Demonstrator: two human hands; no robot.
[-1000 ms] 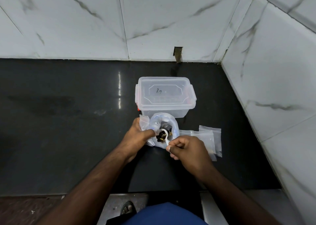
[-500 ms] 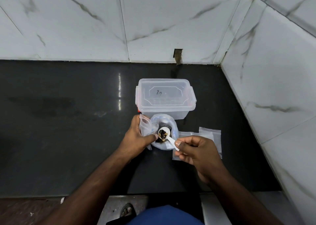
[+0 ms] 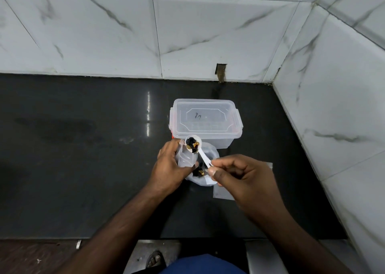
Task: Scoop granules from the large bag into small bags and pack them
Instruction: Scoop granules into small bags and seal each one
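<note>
Lidded box (image 3: 205, 121) toward counter's (image 3: 83, 149) back right corner, large bag (image 3: 205, 177) before it, flat small bags (image 3: 224, 193) right of that.

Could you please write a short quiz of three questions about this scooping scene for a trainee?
1. True or false: the white spoon carries dark granules.
2. Which hand pinches the spoon's handle? A) left hand B) right hand
3. Fill in: the clear plastic box behind the bags has its lid ____.

Key:
1. True; the loaded bowl sits at the mouth of the small bag, which the left hand holds.
2. B; the handle is between thumb and fingers.
3. On; it is closed, on the black counter.
</note>
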